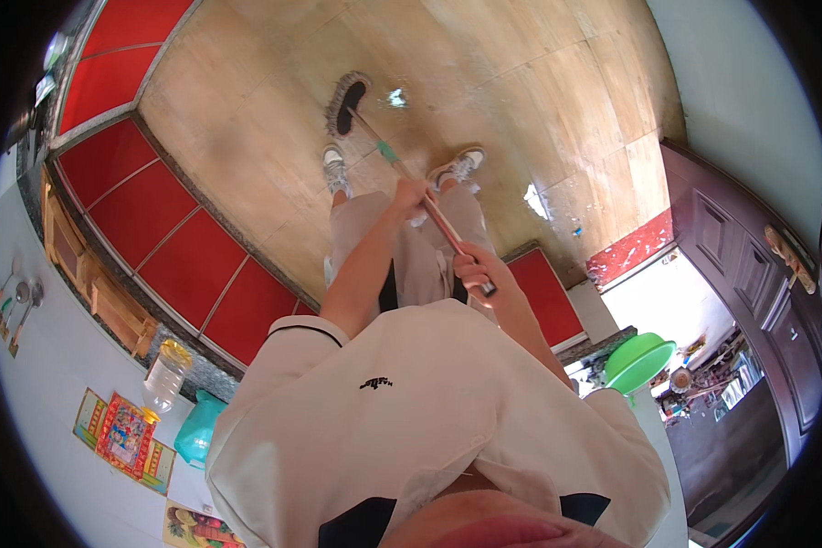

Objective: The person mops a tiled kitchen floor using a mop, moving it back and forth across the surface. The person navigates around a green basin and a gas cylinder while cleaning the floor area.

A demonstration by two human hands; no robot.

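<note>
A mop with a dark oval head and grey fringe (348,104) lies on the tiled floor, ahead of my feet. Its pole (444,222) slants back toward my body and has a green collar (386,151) partway down. My left hand (411,196) is closed around the middle of the pole. Near the pole's dark top end, my right hand (476,270) grips it at waist height. Wet, shiny patches (396,98) show on the floor right of the mop head. One sneaker (335,169) is just behind the mop head, the other (460,166) stands farther right.
Red cabinets (185,240) run along the left under a stone counter. At right, a brown panelled door (746,274) stands beside a bright doorway with a red threshold (631,248). A green basin (640,362) rests by a counter. A small blue bit (577,232) lies on the floor.
</note>
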